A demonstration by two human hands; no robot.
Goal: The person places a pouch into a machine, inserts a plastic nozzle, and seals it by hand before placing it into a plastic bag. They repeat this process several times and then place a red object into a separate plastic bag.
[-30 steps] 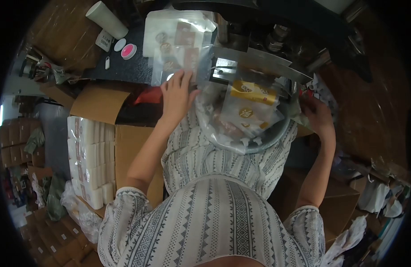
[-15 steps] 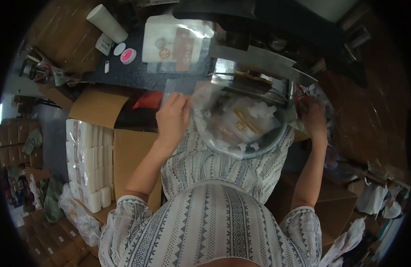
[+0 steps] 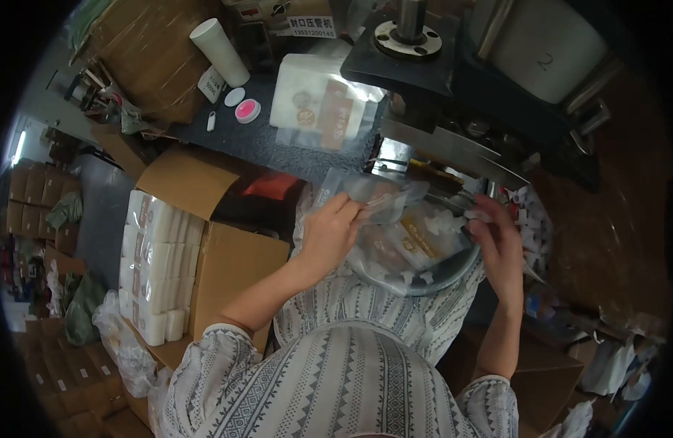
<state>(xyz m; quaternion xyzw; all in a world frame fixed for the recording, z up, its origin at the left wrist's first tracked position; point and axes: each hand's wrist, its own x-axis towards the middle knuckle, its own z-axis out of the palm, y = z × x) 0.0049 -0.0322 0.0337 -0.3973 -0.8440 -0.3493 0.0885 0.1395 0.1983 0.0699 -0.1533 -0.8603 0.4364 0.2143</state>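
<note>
My left hand (image 3: 327,239) pinches a clear plastic bag (image 3: 384,204) with printing on it, holding it over the near left side of a basin (image 3: 432,287). At the basin's right edge, the fingers of my right hand (image 3: 501,244) are curled together around something small and whitish that I cannot make out. Inside the basin, which rests on my lap, lie crumpled clear bags (image 3: 384,244), small white plastic pieces (image 3: 444,223) and a yellow-printed packet (image 3: 418,237). Just beyond both hands stands the metal front of a press-like machine (image 3: 453,150).
On the dark bench (image 3: 260,150) lie a stack of printed packs (image 3: 300,106), a pink-filled round tub (image 3: 247,111) and a white cylinder (image 3: 221,52). An open carton (image 3: 241,266) with white packs (image 3: 157,266) stands left. Small red-and-white items (image 3: 526,212) lie right.
My left hand has moved right with the clear bag, to the basin's edge. My right hand has come left from the small items to the basin. The view has shifted.
</note>
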